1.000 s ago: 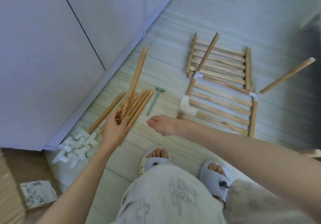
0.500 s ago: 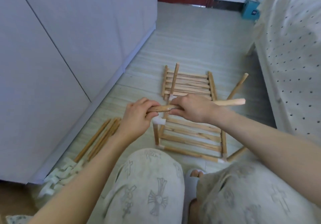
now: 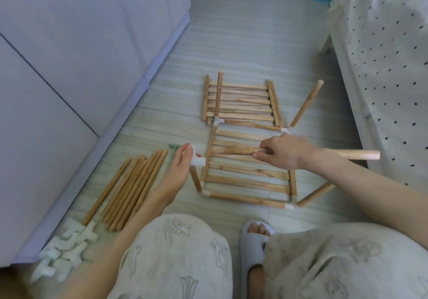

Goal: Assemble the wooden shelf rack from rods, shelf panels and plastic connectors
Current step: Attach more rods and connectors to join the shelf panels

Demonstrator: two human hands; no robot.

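My right hand [image 3: 281,151] grips a long wooden rod [image 3: 234,150] held level over the near shelf panel [image 3: 245,178]; the rod's free end sticks out to the right past my wrist. My left hand [image 3: 179,169] holds a white plastic connector [image 3: 196,160] on top of a short upright rod [image 3: 195,178] at the panel's left front corner. The long rod's left end lies a short way right of that connector. A second slatted panel [image 3: 240,101] lies on the floor behind, joined by white connectors and rods.
A bundle of loose rods [image 3: 129,189] lies on the floor at left, with a green tool [image 3: 172,148] beside it. Several white connectors [image 3: 67,250] are heaped near the cabinet base. A dotted bedspread [image 3: 382,55] hangs at right. My knees and slipper [image 3: 252,240] are below.
My left hand let go of the rod and moved down-left to the white connector. My right hand keeps the rod, now lower over the near panel. The camera tilted down.
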